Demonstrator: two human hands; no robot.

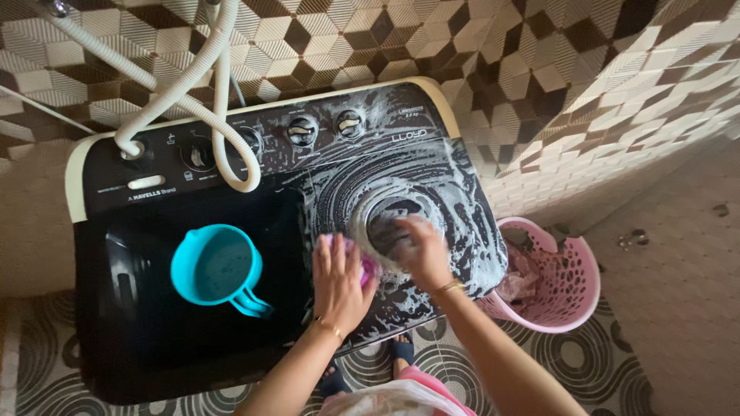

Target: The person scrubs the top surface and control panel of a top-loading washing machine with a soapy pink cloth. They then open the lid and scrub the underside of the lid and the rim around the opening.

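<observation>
Our left hand (339, 279) lies flat near the middle of the frame, fingers spread and pressed down on a pink scrubbing pad (365, 263), of which only a small edge shows beside the palm; the fingers rest open on it rather than curl around it. Our right hand (422, 250), just to the right, is bent at the wrist with the fingers curved down onto the soapy lid; we cannot tell whether they grip anything beneath them. Each wrist carries a thin gold bangle.

Both hands are on the right-hand lid (455, 192) of a black twin-tub washing machine (116, 323), which fills the centre and left of the picture. That lid is smeared with white lather in circular streaks around a round window, just above the right hand. The left-hand lid is dark and glossy, and a teal plastic mug (216, 267) stands on it, handle toward the lower right, well apart from the lather.

Along the top of the machine runs a row of control knobs (302, 129), and grey hoses (193, 85) loop down over them from the upper left. At the lower right of the machine, on the patterned floor, stands a pink perforated basket (566, 289) with cloth in it. Geometric brown and cream tiles cover the wall behind.
</observation>
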